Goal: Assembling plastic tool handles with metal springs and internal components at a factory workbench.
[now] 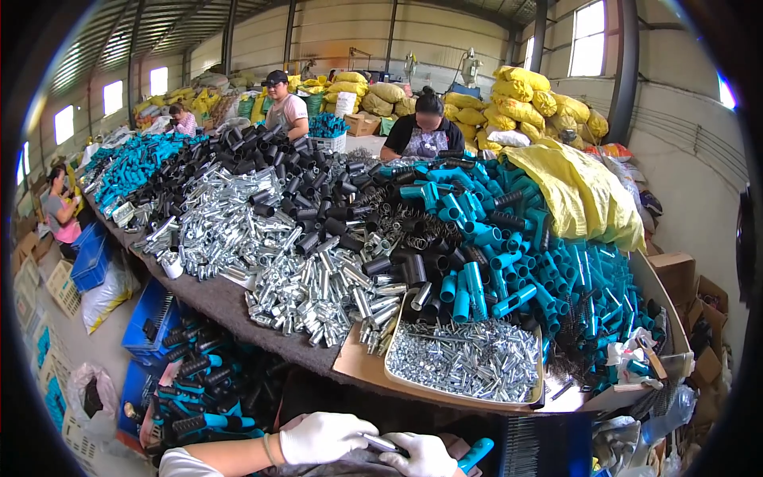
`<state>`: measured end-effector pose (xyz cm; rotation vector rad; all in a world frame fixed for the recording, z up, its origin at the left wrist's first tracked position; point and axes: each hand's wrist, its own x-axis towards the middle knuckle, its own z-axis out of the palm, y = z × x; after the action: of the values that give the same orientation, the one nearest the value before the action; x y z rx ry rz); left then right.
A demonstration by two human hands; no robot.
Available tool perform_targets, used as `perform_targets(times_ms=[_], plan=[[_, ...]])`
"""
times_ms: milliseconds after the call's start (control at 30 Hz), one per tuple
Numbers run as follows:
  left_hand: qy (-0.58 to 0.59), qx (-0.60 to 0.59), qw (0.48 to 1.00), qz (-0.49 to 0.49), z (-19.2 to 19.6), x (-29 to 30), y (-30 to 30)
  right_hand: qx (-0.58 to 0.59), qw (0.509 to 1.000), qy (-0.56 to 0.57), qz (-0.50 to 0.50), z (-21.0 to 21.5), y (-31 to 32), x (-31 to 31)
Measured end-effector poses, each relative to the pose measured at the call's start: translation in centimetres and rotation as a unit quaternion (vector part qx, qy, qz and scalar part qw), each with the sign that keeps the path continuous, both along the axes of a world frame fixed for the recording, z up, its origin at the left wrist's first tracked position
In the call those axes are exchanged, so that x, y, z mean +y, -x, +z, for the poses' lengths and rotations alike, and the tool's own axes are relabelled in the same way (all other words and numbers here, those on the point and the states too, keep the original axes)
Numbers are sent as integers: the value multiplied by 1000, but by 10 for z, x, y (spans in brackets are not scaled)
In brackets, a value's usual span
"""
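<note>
Both my hands wear white gloves and sit at the bottom edge, below the table. My left hand [324,436] closes around one end of a short silver metal tube [380,444]. My right hand [427,455] grips the other end of that tube together with a blue plastic handle [477,453] that sticks out to the right. Just above the hands lies a shallow tray [413,388] filled with small silver metal pieces [469,362].
The long table [230,306] carries heaps of silver tubes [310,290], black sleeves [262,171], blue plastic handles [548,286] and wire springs [397,222]. Blue crates [151,322] with assembled parts stand at left. Several people work along the table. Yellow sacks [580,191] pile at right and behind.
</note>
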<state>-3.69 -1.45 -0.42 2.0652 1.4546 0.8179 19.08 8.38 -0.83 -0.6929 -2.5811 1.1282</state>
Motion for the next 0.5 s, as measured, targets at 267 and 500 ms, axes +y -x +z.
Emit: perform_targets(times_ms=[267, 500], plan=[[-72, 20, 997, 9, 1, 12, -5, 26, 1000, -8, 14, 0, -2, 4], [-48, -254, 965, -34, 5, 28, -21, 305, 908, 288, -5, -22, -6, 13]])
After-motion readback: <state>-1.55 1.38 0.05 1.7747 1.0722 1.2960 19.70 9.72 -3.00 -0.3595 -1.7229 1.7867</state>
